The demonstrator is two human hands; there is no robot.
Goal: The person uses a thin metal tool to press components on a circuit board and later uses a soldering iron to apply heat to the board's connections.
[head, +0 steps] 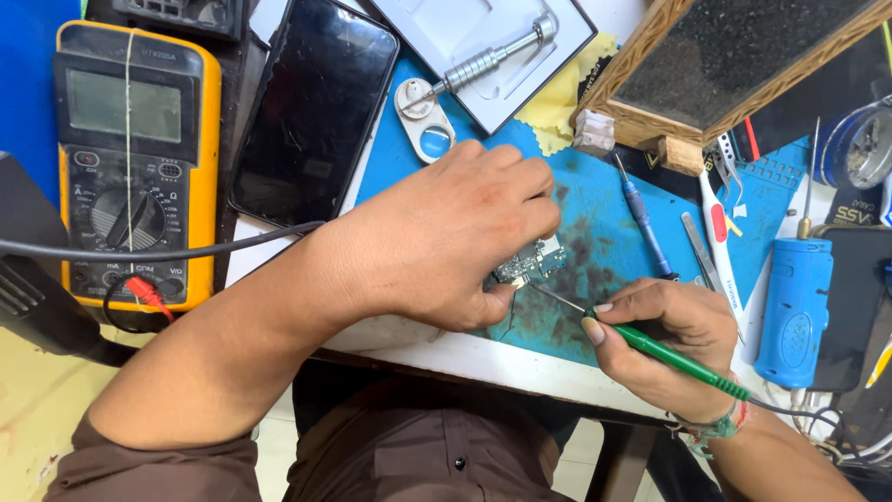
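My left hand lies over a small circuit board on the blue work mat, pinching the board between thumb and fingers. My right hand grips a green-handled soldering iron like a pen. Its thin metal tip touches the board's lower right edge. Most of the board is hidden under my left fingers.
A yellow multimeter with leads sits at the left, a dark phone beside it. A metal screwdriver in a white tray, a blue screwdriver, tweezers, a blue cylindrical tool and a wooden-framed box surround the mat.
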